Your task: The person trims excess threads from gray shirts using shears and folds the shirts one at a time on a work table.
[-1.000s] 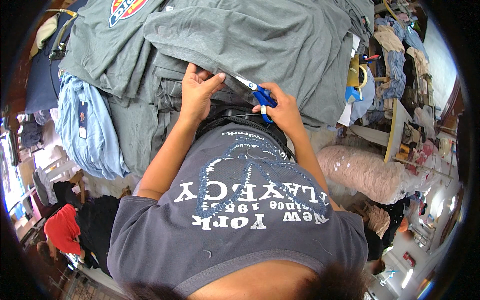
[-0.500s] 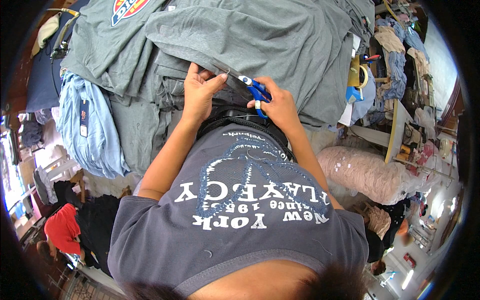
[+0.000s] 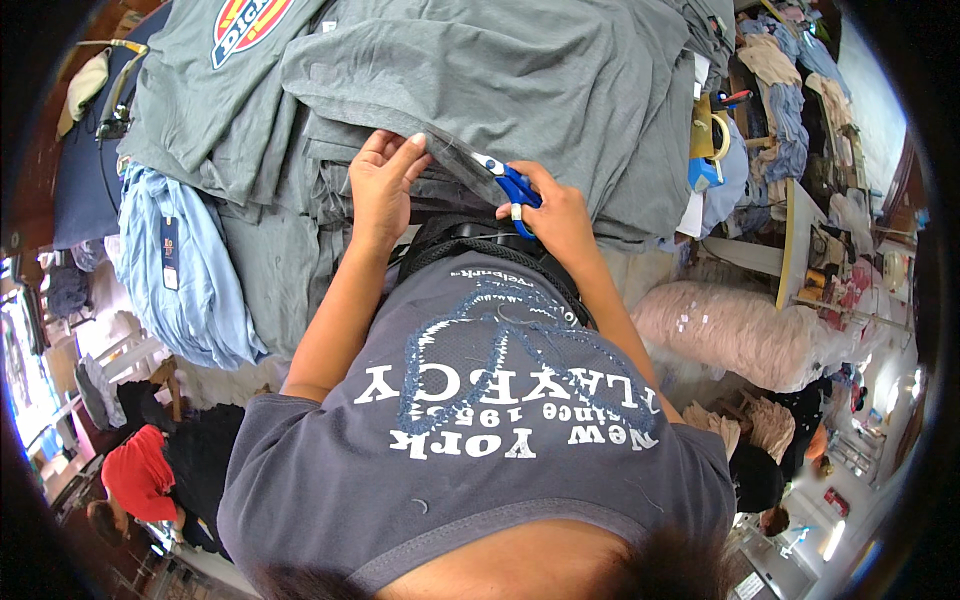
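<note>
A grey shirt [image 3: 480,85] is spread over the pile in front of me, its folded edge turned toward my body. At that edge my left hand [image 3: 383,195] is closed, thumb and fingers pinching the cloth. My right hand [image 3: 558,215] grips a pair of scissors [image 3: 518,190] with blue handles and a white pivot area. Their blades point up and left along the shirt's edge, a short way right of my left thumb. Whether the blades touch cloth or thread is too fine to tell.
More grey shirts lie left, one with a printed emblem [image 3: 248,28]. A light blue garment [image 3: 180,270] with a dark tag hangs at the left edge. Tape rolls [image 3: 718,135] sit at the right. Beyond is a plastic-wrapped pinkish bundle [image 3: 715,330]. A person in red [image 3: 140,475] is behind left.
My left hand has shifted a little left along the edge, away from the scissors. The right hand keeps its hold on the scissors and has barely moved.
</note>
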